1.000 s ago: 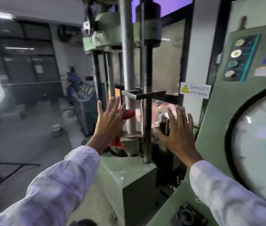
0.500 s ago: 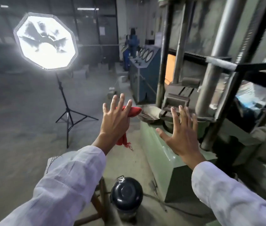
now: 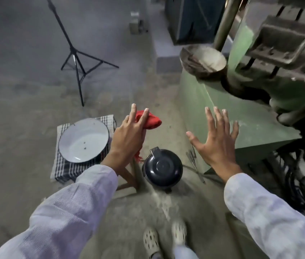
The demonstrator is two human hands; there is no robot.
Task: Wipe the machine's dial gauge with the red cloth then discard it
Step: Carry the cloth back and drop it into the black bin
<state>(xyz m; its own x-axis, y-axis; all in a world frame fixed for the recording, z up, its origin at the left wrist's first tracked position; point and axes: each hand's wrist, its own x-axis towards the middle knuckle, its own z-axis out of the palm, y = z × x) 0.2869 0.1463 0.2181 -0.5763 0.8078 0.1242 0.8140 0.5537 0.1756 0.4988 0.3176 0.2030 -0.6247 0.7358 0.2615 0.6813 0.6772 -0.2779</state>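
Observation:
My left hand (image 3: 127, 135) grips the red cloth (image 3: 149, 121), which bunches out past my fingers, with a frayed end hanging below my palm. The hand hovers above the gap between a white enamel bowl (image 3: 83, 140) and a dark round lidded bin (image 3: 162, 168) on the floor. Held up to the right, my right hand (image 3: 214, 139) has its fingers spread and holds nothing, in front of the green machine base (image 3: 222, 111). The dial gauge is out of view.
The white bowl rests on a striped cloth (image 3: 64, 165) over a wooden stool. A black light-stand tripod (image 3: 77, 58) stands at the back left. A metal pan (image 3: 203, 61) sits on the machine base. Black cables (image 3: 293, 182) lie at the right. My feet (image 3: 164, 238) are below.
The view has swung from the machine's gauge panel down to the floor. Both hands keep the same pose, the left still holding the red cloth. The bowl and bin have come into view.

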